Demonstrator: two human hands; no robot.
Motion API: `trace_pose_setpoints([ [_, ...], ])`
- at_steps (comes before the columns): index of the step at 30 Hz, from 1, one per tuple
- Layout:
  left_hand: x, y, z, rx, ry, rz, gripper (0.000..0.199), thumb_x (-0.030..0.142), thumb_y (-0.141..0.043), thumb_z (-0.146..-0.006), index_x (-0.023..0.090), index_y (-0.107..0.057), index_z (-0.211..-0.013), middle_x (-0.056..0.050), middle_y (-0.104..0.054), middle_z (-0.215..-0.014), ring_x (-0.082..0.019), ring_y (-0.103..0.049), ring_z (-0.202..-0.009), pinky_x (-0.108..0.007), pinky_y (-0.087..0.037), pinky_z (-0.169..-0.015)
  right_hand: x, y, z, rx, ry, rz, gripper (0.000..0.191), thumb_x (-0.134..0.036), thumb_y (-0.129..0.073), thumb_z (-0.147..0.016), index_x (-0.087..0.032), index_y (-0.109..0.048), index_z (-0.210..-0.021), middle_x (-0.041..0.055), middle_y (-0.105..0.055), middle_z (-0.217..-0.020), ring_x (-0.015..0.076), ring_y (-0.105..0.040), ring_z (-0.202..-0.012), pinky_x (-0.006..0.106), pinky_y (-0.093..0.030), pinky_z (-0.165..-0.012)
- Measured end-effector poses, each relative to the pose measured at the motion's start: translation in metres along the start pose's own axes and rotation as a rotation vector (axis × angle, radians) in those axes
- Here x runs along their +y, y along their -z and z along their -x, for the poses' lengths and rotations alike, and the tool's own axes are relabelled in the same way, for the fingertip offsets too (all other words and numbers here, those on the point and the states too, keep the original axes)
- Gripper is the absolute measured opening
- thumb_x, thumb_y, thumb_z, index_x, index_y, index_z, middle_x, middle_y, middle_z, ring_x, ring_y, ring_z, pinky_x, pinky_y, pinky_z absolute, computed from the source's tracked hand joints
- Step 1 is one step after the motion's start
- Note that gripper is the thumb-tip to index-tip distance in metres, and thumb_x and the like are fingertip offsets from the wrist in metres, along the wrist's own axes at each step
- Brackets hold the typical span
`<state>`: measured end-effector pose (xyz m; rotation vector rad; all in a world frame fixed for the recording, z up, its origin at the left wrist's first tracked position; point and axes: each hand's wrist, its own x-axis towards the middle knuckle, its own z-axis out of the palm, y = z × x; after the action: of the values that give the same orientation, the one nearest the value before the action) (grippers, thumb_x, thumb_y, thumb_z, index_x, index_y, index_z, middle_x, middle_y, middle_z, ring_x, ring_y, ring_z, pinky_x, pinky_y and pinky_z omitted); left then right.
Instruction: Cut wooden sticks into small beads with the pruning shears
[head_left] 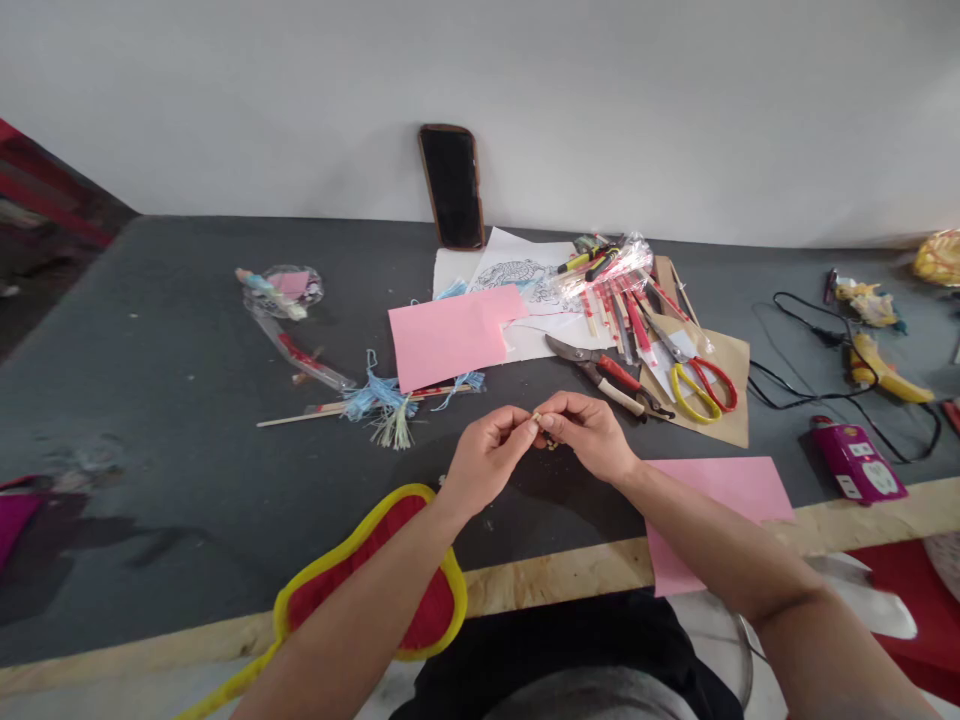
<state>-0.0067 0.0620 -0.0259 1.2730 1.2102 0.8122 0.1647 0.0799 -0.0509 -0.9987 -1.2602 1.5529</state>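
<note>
Now, left hand: pinching a small pale piece, thumb and finger closed
Right hand: pinching it too, fingertips drawn together
Smartphone: leaning at eleven o'clock

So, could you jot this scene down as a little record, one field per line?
Hands: left hand and right hand meet, fingertips pinching a small object, too small to identify
Surface: dark grey table
Cutting tools: scissors with red and yellow handles; pruning shears
Paper: one pink sheet beyond the hands, another pink sheet to the right
Against the wall: phone
Near left forearm: yellow-edged red item, partly hidden
</note>
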Motion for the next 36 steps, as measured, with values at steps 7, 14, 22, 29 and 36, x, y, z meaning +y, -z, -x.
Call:
trace_pose_setpoints([
  [7,0.0006,0.0000,-0.0008,-0.001,0.001,0.003,0.028,0.041,-0.057,-0.089,0.017,-0.067,-0.080,0.003,-0.057,-0.058,-0.009,-0.042,-0.051,-0.022,-0.032,-0.049,0.0012,0.0001,-0.0006,0.003,-0.012,0.004,0.035,-0.052,-0.078,-0.081,-0.018,-0.073,-0.086,-0.0012,-0.066,-0.063,0.0100,-0.053,-0.057,0.025,-0.039,-0.055],
  [14,0.0006,-0.0001,-0.0001,0.008,-0.010,-0.017,0.028,0.041,-0.056,-0.091,0.017,-0.067,-0.080,0.003,-0.056,-0.056,-0.010,-0.044,-0.051,-0.022,-0.033,-0.050,0.0001,-0.0001,-0.0005,0.012,-0.024,-0.001,0.036,-0.053,-0.079,-0.080,-0.017,-0.072,-0.085,-0.0012,-0.066,-0.062,0.0099,-0.052,-0.056,0.026,-0.038,-0.055],
  [22,0.0005,0.0000,0.0004,0.023,-0.044,-0.061,0.029,0.042,-0.056,-0.091,0.018,-0.067,-0.081,0.000,-0.064,-0.064,-0.010,-0.048,-0.054,-0.023,-0.036,-0.051,0.0023,0.0001,-0.0019,0.022,-0.012,-0.017,0.037,-0.053,-0.079,-0.079,-0.017,-0.073,-0.083,-0.0032,-0.061,-0.058,0.0082,-0.046,-0.053,0.024,-0.035,-0.052],
  [29,-0.0006,0.0002,0.0003,0.024,-0.035,-0.071,0.029,0.044,-0.056,-0.091,0.018,-0.066,-0.081,0.000,-0.066,-0.066,-0.010,-0.047,-0.053,-0.023,-0.035,-0.050,0.0008,0.0009,-0.0018,0.020,-0.017,0.008,0.038,-0.055,-0.080,-0.078,-0.018,-0.073,-0.084,-0.0030,-0.060,-0.059,0.0090,-0.047,-0.054,0.025,-0.037,-0.053],
  [36,-0.0017,0.0002,0.0003,0.015,-0.039,-0.066,0.030,0.044,-0.056,-0.091,0.018,-0.066,-0.081,-0.001,-0.069,-0.071,-0.009,-0.044,-0.051,-0.023,-0.034,-0.049,0.0003,0.0023,-0.0019,0.005,-0.002,0.027,0.037,-0.054,-0.079,-0.079,-0.018,-0.074,-0.085,-0.0019,-0.061,-0.062,0.0099,-0.050,-0.056,0.025,-0.040,-0.054],
])
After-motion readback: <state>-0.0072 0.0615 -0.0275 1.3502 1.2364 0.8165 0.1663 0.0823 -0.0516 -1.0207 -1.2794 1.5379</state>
